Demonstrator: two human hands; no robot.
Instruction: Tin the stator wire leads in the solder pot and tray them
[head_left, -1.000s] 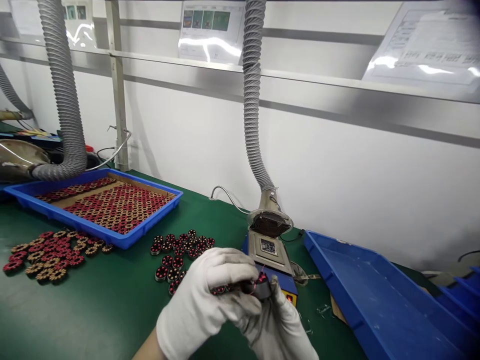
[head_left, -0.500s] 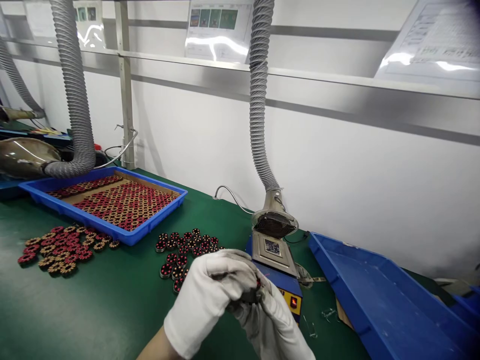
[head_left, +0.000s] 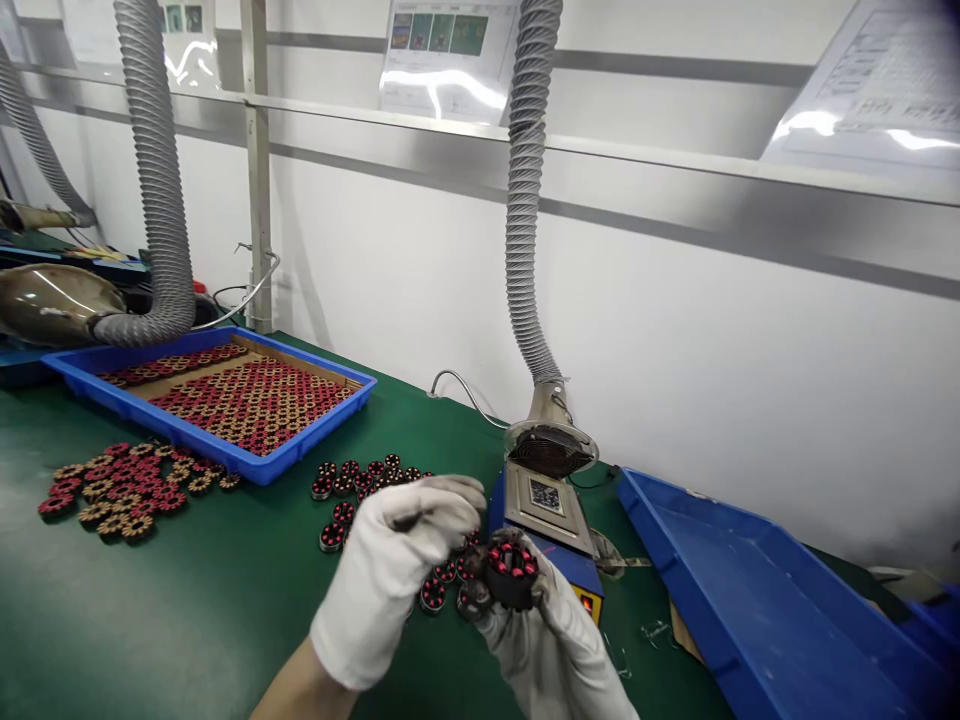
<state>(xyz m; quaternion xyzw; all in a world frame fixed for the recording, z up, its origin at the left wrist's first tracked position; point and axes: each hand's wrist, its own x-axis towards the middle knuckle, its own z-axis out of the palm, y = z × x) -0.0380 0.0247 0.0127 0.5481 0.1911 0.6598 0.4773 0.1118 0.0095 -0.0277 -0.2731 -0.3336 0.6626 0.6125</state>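
Observation:
My right hand (head_left: pixel 551 640), in a white glove, grips a small round black stator with red windings (head_left: pixel 511 573), its face turned up toward me. My left hand (head_left: pixel 390 570), also gloved, is just left of it with the fingers curled loosely; what they pinch, if anything, I cannot make out. Behind my hands, several more black wound stators (head_left: pixel 360 485) lie on the green mat. A small solder pot (head_left: pixel 546 500) on a blue base stands just beyond the held part.
A blue tray (head_left: pixel 180 432) holding rows of red and tan parts sits at the left, with a loose pile of the same parts (head_left: pixel 124 485) in front. An empty blue tray (head_left: pixel 757 600) lies at the right. Grey extraction hoses (head_left: pixel 525 220) hang down over the bench.
My hands have come apart: the left has pulled back to the left, and the stator now shows face-up in my right hand. The view has shifted slightly.

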